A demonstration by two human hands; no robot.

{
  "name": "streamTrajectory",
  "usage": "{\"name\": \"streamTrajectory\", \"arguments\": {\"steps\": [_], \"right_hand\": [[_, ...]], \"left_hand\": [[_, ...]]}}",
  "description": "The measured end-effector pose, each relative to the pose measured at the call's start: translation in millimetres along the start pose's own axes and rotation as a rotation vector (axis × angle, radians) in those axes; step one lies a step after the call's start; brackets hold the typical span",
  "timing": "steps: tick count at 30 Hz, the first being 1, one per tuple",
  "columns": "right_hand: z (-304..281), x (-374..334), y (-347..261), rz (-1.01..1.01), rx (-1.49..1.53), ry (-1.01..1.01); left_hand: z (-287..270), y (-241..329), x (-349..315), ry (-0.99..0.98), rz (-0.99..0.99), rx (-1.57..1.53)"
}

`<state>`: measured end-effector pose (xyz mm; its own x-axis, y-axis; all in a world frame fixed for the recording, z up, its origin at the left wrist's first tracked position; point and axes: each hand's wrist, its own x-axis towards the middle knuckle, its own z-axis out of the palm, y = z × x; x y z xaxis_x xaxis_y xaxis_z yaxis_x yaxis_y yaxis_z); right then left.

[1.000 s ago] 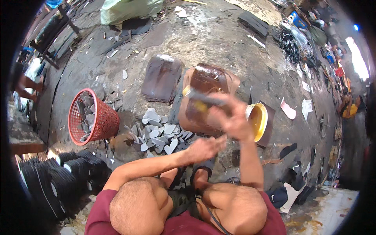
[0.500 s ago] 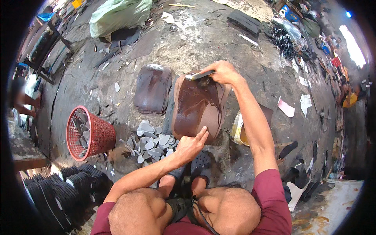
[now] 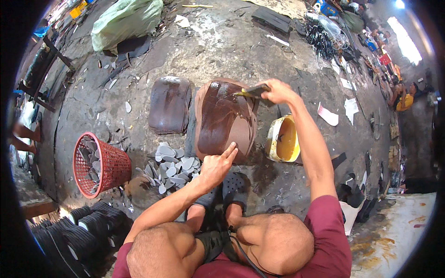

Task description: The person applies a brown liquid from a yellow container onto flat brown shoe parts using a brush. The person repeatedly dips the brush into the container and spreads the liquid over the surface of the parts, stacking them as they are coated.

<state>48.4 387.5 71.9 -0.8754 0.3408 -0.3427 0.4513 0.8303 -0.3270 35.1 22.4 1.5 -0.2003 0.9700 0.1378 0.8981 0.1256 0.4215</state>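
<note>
Brush (image 3: pixel 254 91) in my right hand (image 3: pixel 279 91), fingers closed around its dark handle, crosses the far right edge of the brown stack (image 3: pixel 215 116); whether its small tip touches the top sheet I cannot tell. My left hand (image 3: pixel 215 167) grips nothing: two fingers reach onto the stack's near edge, by a paler patch beside the dark, wet coat, the others curled and partly hidden. Right of the stack stands a tub (image 3: pixel 271 139) of yellow stuff (my forearm runs right along its rim). Half a second ago the brush lay farther in over the stack, and that forearm hid more of the tub. Left of the stack lie a second dark stack (image 3: pixel 169 109), grey cut pieces (image 3: pixel 174 167) and a tilted red basket (image 3: pixel 116 167), its contents blurred by the mesh.
</note>
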Motion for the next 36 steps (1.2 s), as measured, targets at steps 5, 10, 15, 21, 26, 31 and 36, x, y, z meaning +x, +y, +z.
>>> {"name": "streamTrajectory", "arguments": {"steps": [5,10,15,21,26,31,36], "right_hand": [[14,-55,-40,-0.105,0.026,-0.234],[45,-72,-62,0.107,0.032,0.233],[52,-79,-48,0.098,0.021,0.464],[61,-85,-84,0.021,0.074,0.347],[101,-169,-111,-0.168,-0.007,0.406],[141,-200,-133,-0.272,0.0,0.51],[55,-150,-135,-0.041,0.12,0.522]], "left_hand": [[-1,-2,-4,0.01,-0.028,0.025],[8,-9,7,0.088,-0.029,0.017],[-2,-19,14,0.039,-0.004,-0.064],[-20,-2,-2,0.006,-0.105,-0.132],[-17,-41,-18,0.605,-0.371,-0.459],[-4,-72,-26,0.611,-0.874,-0.924],[8,-64,-46,0.494,-0.829,-1.089]]}}
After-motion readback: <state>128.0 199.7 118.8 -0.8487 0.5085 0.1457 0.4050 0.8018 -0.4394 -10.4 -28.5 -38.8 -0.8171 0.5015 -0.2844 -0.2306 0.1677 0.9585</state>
